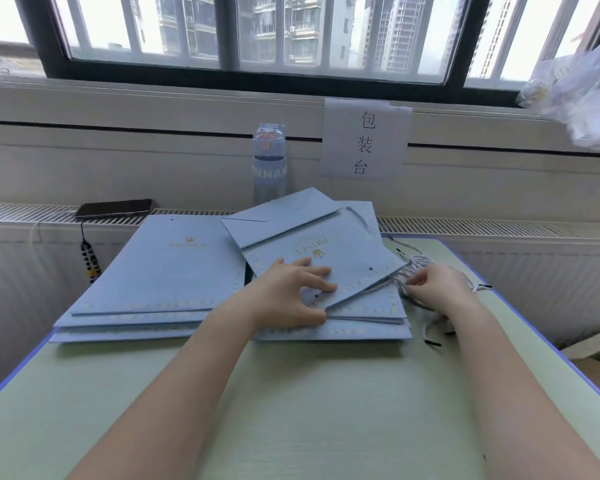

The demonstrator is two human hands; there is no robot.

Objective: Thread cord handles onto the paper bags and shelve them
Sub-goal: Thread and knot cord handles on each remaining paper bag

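From the head camera, a flat light-blue paper bag (pixel 347 251) lies askew on top of the right-hand pile of bags (pixel 368 315). Its long axis runs from the near right toward the far left. The mouth edge with two punched holes faces the person, the folded bottom flap points toward the window, and the gold print reads upside down. The left hand (pixel 291 292) holds the bag's near corner, fingers spread and bent on top, thumb at the edge. Just right of the bag, the right hand (pixel 437 289) has its fingers curled together on a tangle of grey-white cords (pixel 417 266) lying on the tabletop (pixel 291 410); loose black-tipped ends trail toward the near side. A second pile of bags (pixel 160 271) lies to the left, print facing the person. Behind, against the wall, stand a water bottle (pixel 269 161) and a paper sign (pixel 366 138). A phone (pixel 115 207) rests on the ledge at far left.
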